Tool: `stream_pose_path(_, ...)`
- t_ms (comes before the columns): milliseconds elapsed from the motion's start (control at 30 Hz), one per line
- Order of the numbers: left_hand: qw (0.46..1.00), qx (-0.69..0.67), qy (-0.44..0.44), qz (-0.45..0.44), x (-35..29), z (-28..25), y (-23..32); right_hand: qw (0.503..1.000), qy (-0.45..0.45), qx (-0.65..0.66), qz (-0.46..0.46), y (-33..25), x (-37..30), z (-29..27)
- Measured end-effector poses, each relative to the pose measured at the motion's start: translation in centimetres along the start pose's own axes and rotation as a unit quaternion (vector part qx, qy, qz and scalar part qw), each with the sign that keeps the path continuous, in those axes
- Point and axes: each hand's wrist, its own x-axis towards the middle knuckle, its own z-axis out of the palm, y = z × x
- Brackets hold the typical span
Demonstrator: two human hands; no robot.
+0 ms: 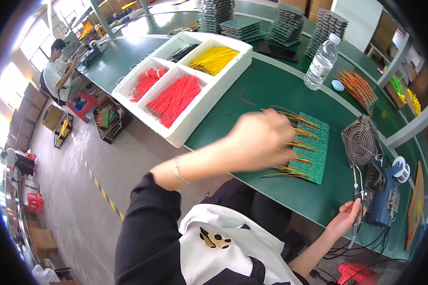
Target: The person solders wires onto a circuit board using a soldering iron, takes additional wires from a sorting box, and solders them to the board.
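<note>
My left hand (264, 140) is stretched across the table, smeared by motion, its fingers curled down and mostly hidden. It covers the left ends of red and yellow wires (302, 145) that stick out from a green circuit board panel (322, 147) lying flat on the table. At the lower right, my right hand (345, 218) is closed around a soldering iron (356, 192) with a thin metal tube along it. The iron's upper end points toward a small round-grilled fan (361, 141).
A white foam box (209, 102) with compartments holds red, yellow and black wires. A water bottle (322, 61), a pale blue egg-shaped object (337, 85) and a wired board (359, 90) stand beyond. A blue soldering station (384, 204) carries a solder spool (400, 169). Stacked boards (285, 26) line the back; a person (57, 71) sits far left.
</note>
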Motion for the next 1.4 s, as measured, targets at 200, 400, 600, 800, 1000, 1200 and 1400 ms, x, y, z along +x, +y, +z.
stream_pose_path(200, 0.932, 0.16, 0.022, -0.323, -3.3, -8.8, -12.5, 1.0, -0.012, -0.007, -0.002, -0.2, 0.1, -0.3)
stream_pose_path(400, 0.898, 0.196, -0.112, -0.377, -8.3, -9.4, -18.1, 1.0, -0.007, 0.004, -0.001, 0.2, 0.3, -0.4)
stream_pose_path(600, 0.916, -0.01, 0.02, -0.4, -10.7, -8.9, -20.9, 1.0, -0.011, -0.005, -0.006, 0.0, 0.1, 0.0)
stream_pose_path(800, 0.841, -0.189, 0.104, -0.496, -9.7, -9.9, -18.5, 1.0, -0.021, -0.022, -0.006, 0.1, 0.0, -0.1)
stream_pose_path(1000, 0.818, -0.244, 0.147, -0.499, -10.2, -10.1, -19.2, 0.999, -0.02, -0.02, -0.014, 0.2, 0.1, -0.3)
stream_pose_path(1200, 0.804, -0.264, 0.24, -0.476, -11.2, -9.9, -21.1, 0.999, -0.026, -0.029, -0.022, 0.2, 0.1, -0.4)
stream_pose_path(1400, 0.9, 0.116, -0.019, -0.42, -9.4, -9.1, -18.0, 0.999, -0.026, -0.021, -0.017, 0.1, 0.1, -0.2)
